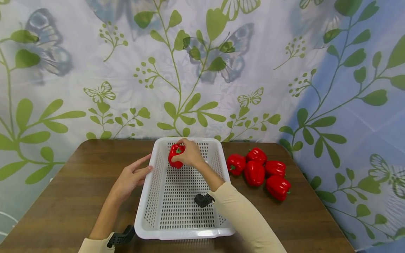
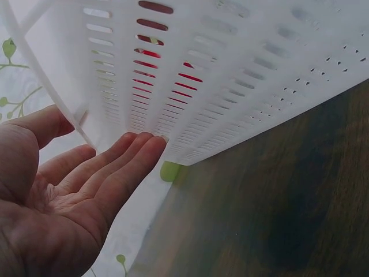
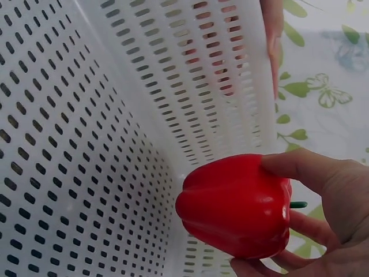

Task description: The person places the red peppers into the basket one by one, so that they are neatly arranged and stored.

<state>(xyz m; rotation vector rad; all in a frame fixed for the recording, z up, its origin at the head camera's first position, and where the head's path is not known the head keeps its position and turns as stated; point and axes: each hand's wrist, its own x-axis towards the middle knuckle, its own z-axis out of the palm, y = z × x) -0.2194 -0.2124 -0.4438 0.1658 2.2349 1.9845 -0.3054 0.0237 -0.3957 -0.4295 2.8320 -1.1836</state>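
Note:
A red bell pepper [image 1: 175,156] is in the far left part of the white perforated basket [image 1: 185,234], gripped by the right hand [image 1: 191,154]. In the right wrist view the thumb and fingers hold the pepper [image 3: 230,205] around its stem end, its green stem toward the palm. The left hand [image 1: 129,180] is at the basket's left side, its thumb at the rim and its fingers extended. In the left wrist view the fingers of the left hand [image 2: 75,196] lie against the outside of the perforated wall [image 2: 230,75], with red showing through the slots.
Several red peppers [image 1: 254,173] lie grouped on the brown wooden table [image 1: 307,218] to the right of the basket. A patterned cloth [image 1: 190,70] with green leaves and butterflies hangs behind the table. Black wrist devices [image 1: 121,237] are on both wrists.

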